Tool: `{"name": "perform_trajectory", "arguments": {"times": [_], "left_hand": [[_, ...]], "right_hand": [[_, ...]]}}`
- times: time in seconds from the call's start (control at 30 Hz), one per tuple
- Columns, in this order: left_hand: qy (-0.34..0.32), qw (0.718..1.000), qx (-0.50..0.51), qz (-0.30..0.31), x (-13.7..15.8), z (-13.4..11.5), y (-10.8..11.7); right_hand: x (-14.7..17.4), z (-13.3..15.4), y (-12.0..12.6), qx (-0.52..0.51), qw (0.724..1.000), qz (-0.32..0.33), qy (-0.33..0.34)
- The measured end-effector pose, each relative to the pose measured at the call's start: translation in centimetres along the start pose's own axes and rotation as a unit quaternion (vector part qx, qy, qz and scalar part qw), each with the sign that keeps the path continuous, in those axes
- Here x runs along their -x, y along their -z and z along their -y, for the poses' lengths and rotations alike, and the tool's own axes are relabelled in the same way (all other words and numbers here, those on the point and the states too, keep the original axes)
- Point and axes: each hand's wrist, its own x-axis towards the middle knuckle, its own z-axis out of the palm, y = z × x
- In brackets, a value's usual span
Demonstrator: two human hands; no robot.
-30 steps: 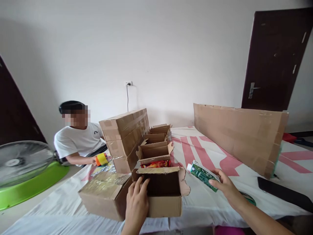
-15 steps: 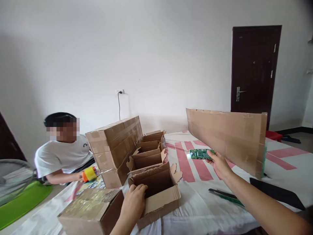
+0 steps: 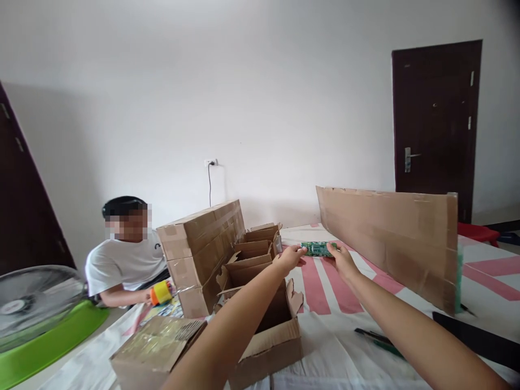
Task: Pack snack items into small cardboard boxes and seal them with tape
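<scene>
Pale wall [image 3: 284, 108] behind, a green drink carton [image 3: 316, 249] lies sideways above pink-striped cloth [image 3: 320, 336], spanning the gap between two hands: left grip [image 3: 291, 258] clamped on its left end, right grip [image 3: 342, 261] on its right. An open cardboard box [image 3: 278, 346] sits nearer, below-left of both grips; a cardboard panel [image 3: 385, 238] stands to their right.

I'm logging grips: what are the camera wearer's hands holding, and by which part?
A green carton: the right hand grips its right end; the left hand is at its left end, though whether it grips is unclear.
</scene>
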Motion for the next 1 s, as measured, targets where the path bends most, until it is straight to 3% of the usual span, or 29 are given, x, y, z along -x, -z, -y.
{"name": "perform_trajectory", "arguments": {"times": [0.1, 0.2, 0.3, 0.4, 0.47, 0.53, 0.6, 0.67, 0.77, 0.87, 1.0], "left_hand": [[0.038, 0.999, -0.005, -0.009, -2.0, -0.3, -0.5], [0.055, 0.998, -0.017, -0.028, -1.5, -0.7, -1.5], [0.051, 0.997, -0.030, -0.050, 2.6, -0.6, -3.1], [-0.005, 0.997, -0.049, -0.064, 9.9, 0.9, -4.6], [-0.170, 0.974, -0.143, -0.037, 15.0, 3.6, -5.4], [-0.238, 0.950, -0.189, 0.068, 18.8, 7.5, -5.9], [-0.160, 0.962, -0.174, 0.135, 20.9, 12.2, -6.2], [-0.024, 0.986, -0.121, 0.115, 21.6, 16.4, -6.0], [0.063, 0.994, -0.067, -0.064, 21.2, 20.6, -4.9], [0.066, 0.967, -0.018, -0.246, 20.9, 22.1, -3.5], [0.050, 0.933, 0.011, -0.357, 20.5, 23.2, -1.7]], "right_hand": [[-2.2, -0.1, 0.0, 0.007, 1.000, -0.006, -0.012], [-2.6, -0.6, 0.7, 0.013, 0.999, 0.003, -0.040], [-0.7, -1.6, 2.5, 0.019, 0.996, 0.029, -0.083], [3.0, -3.6, 5.0, 0.034, 0.989, 0.046, -0.135], [5.7, -5.4, 6.7, 0.051, 0.983, 0.057, -0.167], [8.3, -7.6, 8.1, 0.079, 0.974, 0.086, -0.194], [10.4, -9.7, 8.9, 0.125, 0.958, 0.140, -0.218], [11.9, -11.3, 8.5, 0.187, 0.940, 0.200, -0.206], [13.4, -12.6, 5.7, 0.251, 0.917, 0.290, -0.108], [14.4, -13.4, 1.8, 0.212, 0.893, 0.394, -0.041], [15.3, -15.6, -1.4, 0.170, 0.889, 0.422, -0.047]]}}
